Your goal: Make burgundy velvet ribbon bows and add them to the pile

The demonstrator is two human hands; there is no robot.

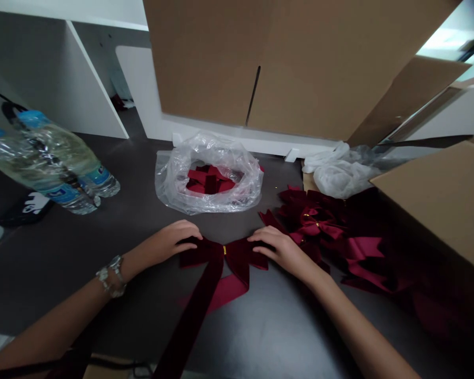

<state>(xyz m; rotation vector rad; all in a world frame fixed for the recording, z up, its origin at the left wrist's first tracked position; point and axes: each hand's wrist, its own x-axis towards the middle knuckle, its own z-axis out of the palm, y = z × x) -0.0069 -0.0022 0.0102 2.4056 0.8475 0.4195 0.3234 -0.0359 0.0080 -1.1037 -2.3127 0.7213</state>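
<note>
A dark red velvet bow (235, 259) with a gold tie at its middle lies on the dark table, its long tail running down past the near edge. My left hand (177, 239) grips the bow's left loop between thumb and fingers. On the right loop, my right hand (274, 245) has a similar pinch. Behind the bow sits an open clear plastic bag (169, 184) with red ribbon bows (210, 180) inside. A pile of dark red bows (319, 223) spreads to the right of my right hand.
Two wrapped water bottles (71, 163) lean at the left. A large cardboard box (253, 63) stands at the back. White crumpled plastic (339, 171) lies behind the bow pile, and a cardboard flap (442, 195) juts in at the right.
</note>
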